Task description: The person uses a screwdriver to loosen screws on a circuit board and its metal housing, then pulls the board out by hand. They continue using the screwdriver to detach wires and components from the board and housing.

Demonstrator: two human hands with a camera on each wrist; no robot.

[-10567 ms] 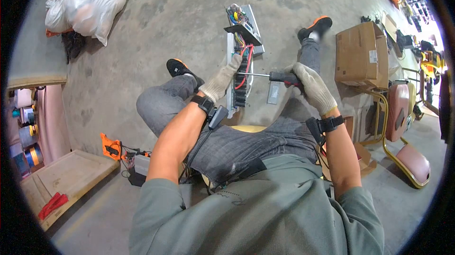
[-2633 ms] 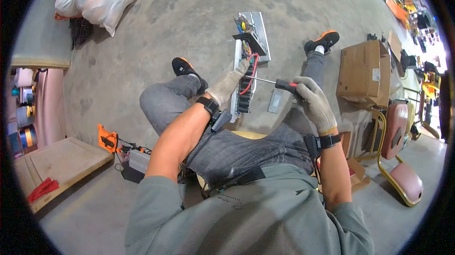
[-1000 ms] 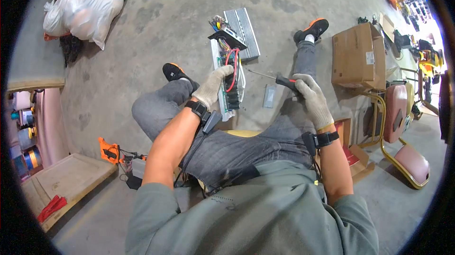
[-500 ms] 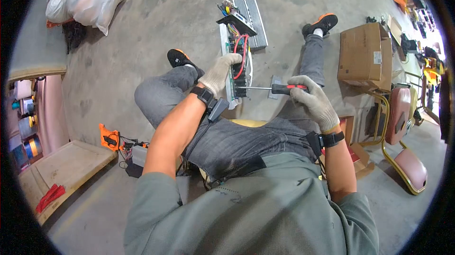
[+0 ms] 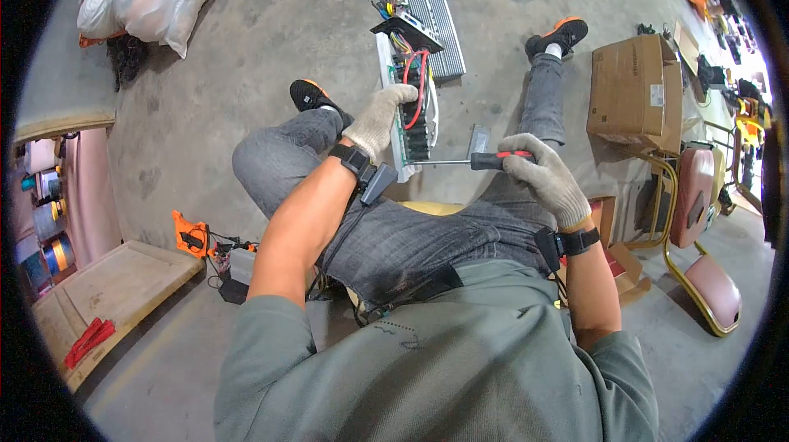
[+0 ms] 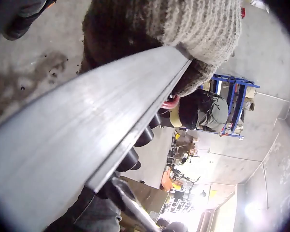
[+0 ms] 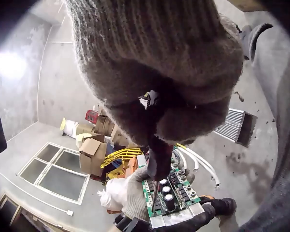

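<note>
In the head view my gloved left hand [image 5: 382, 117] grips the metal-backed edge of a circuit board [image 5: 399, 144]. Black capacitors [image 5: 419, 148] and a red wire line the board's right side. Through the curled fingers of my gloved right hand [image 5: 549, 179] runs a screwdriver [image 5: 489, 161] with a black and red handle. Its shaft lies level, pointing left, with the tip at the board's near end. From the right wrist, the green board face [image 7: 157, 205] shows, with the shaft over it. In the left wrist view the board's smooth metal back [image 6: 87, 121] fills the front.
A ribbed aluminium case [image 5: 437, 35] lies on the floor past the board, joined near a black end plate [image 5: 411, 32] with wires. A small grey plate [image 5: 479, 140] rests between the legs. Right of the foot stands a cardboard box [image 5: 629, 88], with a chair [image 5: 690, 195] behind.
A second ago the screwdriver tip was off to the board's right. It has since come onto the board and slid down to its near end. The left hand keeps holding the board.
</note>
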